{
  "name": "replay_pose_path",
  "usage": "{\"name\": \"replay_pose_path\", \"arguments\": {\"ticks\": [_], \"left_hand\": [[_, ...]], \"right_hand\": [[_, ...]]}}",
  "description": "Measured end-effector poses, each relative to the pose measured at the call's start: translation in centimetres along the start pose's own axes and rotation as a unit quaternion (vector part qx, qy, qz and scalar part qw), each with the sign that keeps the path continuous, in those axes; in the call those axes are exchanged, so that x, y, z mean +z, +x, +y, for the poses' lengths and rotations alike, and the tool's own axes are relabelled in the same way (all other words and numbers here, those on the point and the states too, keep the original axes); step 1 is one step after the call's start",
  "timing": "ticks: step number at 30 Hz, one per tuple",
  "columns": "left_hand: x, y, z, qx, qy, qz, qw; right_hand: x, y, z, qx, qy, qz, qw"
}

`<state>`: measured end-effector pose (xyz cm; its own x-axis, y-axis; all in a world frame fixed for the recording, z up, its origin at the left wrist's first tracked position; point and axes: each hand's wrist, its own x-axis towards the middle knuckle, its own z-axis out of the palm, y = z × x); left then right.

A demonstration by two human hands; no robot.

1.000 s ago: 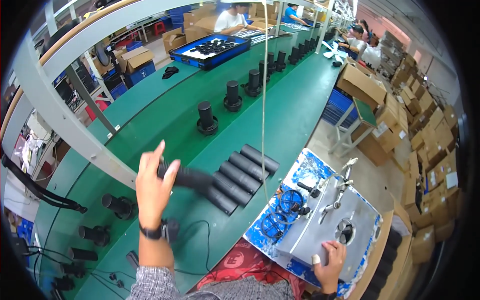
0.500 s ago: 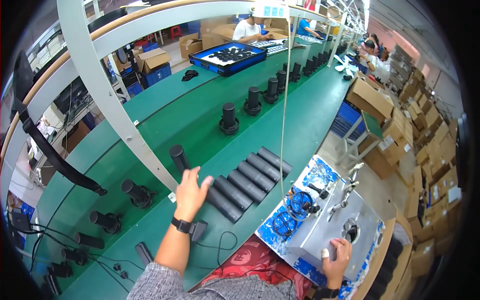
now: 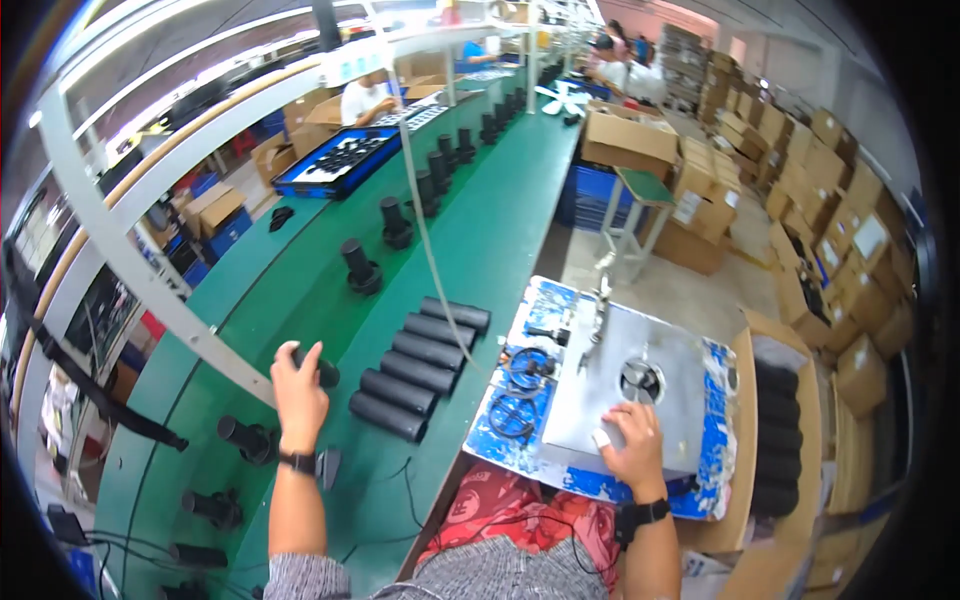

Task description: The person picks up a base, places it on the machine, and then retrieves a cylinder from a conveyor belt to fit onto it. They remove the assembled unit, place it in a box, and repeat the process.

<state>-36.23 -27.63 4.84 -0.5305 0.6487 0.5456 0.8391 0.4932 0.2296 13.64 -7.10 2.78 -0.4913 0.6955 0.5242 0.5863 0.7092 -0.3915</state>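
Note:
My left hand [image 3: 300,395] is at the near edge of the green conveyor, its fingers and thumb around a black cylinder [image 3: 325,372] that it partly hides. To its right, several black tubes [image 3: 410,368] lie side by side in a slanting row on the green table. My right hand [image 3: 633,440] rests on the grey metal box [image 3: 590,415], fingers loosely bent and holding nothing that I can see. Just beyond its fingertips is a round opening [image 3: 640,381] with dark parts inside. White tape wraps the thumb.
Black cylinders on round bases [image 3: 361,268] stand along the conveyor. Black rings [image 3: 513,415] lie on the blue, paint-worn bench [image 3: 480,432]. An open carton [image 3: 740,470] of black tubes stands at the right. A cord [image 3: 425,230] hangs across the view; co-workers sit farther off.
The view has turned to the right. My left hand, earlier reaching at a black cylinder on the conveyor, now has its fingers around it. My right hand has come closer to the round opening.

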Motion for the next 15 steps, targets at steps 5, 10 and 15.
{"name": "replay_pose_path", "arguments": {"ticks": [5,10,15], "left_hand": [[-8.6,-4.2,6.7,0.016,-0.096,0.055,0.994],[-0.4,-11.0,-4.4,-0.144,-0.275,-0.149,0.939],[11.1,-12.5,-11.2,-0.244,-0.291,-0.235,0.895]], "right_hand": [[-1.0,-0.5,0.7,-0.01,0.01,0.01,1.0],[-0.5,-1.2,2.2,-0.032,0.053,0.008,0.998],[-4.0,-4.9,2.3,-0.034,0.13,0.131,0.982]]}}
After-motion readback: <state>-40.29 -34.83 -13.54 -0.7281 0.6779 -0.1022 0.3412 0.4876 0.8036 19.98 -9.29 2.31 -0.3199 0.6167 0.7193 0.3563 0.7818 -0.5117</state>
